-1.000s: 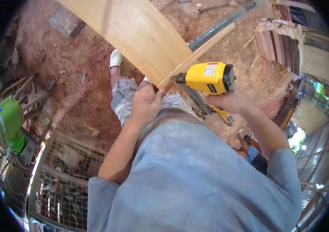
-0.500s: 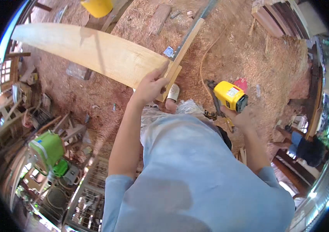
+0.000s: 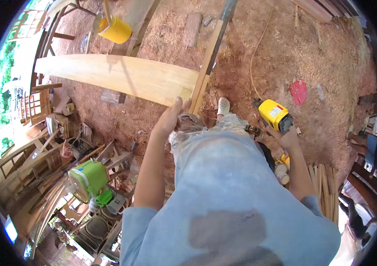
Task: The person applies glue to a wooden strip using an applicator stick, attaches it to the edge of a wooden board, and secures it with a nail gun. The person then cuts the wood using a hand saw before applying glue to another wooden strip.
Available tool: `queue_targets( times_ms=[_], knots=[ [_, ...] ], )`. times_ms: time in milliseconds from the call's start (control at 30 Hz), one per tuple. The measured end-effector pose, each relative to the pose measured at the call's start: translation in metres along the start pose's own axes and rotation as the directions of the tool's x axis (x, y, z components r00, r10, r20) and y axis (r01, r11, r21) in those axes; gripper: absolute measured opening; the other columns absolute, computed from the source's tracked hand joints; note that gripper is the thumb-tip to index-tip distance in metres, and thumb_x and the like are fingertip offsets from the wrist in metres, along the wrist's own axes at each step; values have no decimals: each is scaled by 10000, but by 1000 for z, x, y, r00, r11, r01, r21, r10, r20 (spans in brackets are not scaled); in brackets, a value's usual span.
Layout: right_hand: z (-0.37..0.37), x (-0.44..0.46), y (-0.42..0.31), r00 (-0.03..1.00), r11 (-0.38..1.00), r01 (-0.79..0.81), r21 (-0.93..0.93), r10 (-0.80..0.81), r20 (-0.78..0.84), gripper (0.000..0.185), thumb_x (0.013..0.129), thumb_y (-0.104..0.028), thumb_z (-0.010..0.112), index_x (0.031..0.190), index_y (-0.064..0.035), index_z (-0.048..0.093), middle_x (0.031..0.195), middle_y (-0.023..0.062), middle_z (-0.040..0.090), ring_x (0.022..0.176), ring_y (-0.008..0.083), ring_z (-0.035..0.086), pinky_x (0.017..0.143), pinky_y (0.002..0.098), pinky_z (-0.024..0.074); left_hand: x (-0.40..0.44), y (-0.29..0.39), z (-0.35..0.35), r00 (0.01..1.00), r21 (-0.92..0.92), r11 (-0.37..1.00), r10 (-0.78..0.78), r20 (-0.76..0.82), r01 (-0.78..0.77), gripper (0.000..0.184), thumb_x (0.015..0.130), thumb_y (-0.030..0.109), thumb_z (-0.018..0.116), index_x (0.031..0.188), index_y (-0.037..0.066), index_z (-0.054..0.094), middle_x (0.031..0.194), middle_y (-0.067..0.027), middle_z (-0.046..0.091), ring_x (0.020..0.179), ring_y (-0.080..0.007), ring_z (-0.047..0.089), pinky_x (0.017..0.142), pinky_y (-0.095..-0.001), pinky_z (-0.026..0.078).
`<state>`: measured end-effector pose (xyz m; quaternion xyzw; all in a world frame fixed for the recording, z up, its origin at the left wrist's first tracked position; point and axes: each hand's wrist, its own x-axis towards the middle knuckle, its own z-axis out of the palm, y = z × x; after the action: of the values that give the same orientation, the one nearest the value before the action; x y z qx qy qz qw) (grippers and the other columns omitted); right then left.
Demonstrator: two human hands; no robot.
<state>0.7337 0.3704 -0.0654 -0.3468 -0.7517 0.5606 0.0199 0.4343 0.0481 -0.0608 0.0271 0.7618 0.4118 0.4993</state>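
In my right hand (image 3: 287,137) is a yellow nail gun (image 3: 273,113), held out to the right with its nose towards the upper left. A thin hose (image 3: 254,66) runs from near the nose across the ground. My left hand (image 3: 167,120) is at the near edge of a long, pale wooden board (image 3: 122,75), close to its right end, with fingertips apart and overlapping the edge; part of the hand is hard to make out. A narrow wooden strip (image 3: 205,68) crosses the board's right end, alongside a dark bar (image 3: 228,11).
A yellow bucket (image 3: 118,31) hangs or stands beyond the board. Shavings cover the ground, where a red bag (image 3: 298,92) lies. To the left are a green container (image 3: 90,177) and piled timber. Wooden sticks (image 3: 323,186) stand behind my right arm.
My left hand has come off the wooden strip, back to the board's near edge. The view has shifted, showing more on the left. The nail gun stays in my right hand.
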Motion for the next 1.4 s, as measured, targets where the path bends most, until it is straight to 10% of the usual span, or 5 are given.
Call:
queue_targets(
  times_ms=[233,433,533,700,1400],
  knots=[
    [0,-38,-29,991,993,7,118,9,-130,476,818,-119,818,1236,-6,622,1191,81,694,1068,183,665,924,339,515,-30,-17,-22,996,57,996,-78,52,75,737,1017,621,300,1354,39,603,976,-210,721,568,-206,501,605,-364,446],
    [-1,-66,-33,958,995,89,34,-76,-277,472,827,-91,798,1255,-6,618,1198,84,698,1080,193,669,945,348,514,-53,21,-20,981,600,791,-4,-192,121,627,992,519,465,1254,-21,644,1143,-299,666,1140,-452,614,979,-465,478],
    [-1,-59,-47,952,988,134,78,-106,-286,445,826,-55,793,1236,-4,628,1181,83,702,1075,192,670,944,352,517,-6,32,18,731,437,710,664,-157,-551,614,1000,481,464,1236,-60,632,1330,-273,583,1301,-432,498,1117,-473,363],
    [1,-16,-53,930,958,286,-32,-285,-232,479,783,-62,820,1207,30,616,1160,110,698,1102,222,659,951,365,517,40,34,52,724,823,398,690,21,-404,583,998,444,468,1345,-16,559,1520,-168,433,1445,-415,305,1191,-606,121],
    [-124,278,-165,999,999,38,23,-39,29,265,797,-215,718,930,2,644,770,38,655,688,136,624,646,313,495,57,60,80,761,709,661,585,-280,-246,549,971,376,543,1350,-20,540,1540,-138,428,1450,-392,329,1176,-647,96]
  ],
)
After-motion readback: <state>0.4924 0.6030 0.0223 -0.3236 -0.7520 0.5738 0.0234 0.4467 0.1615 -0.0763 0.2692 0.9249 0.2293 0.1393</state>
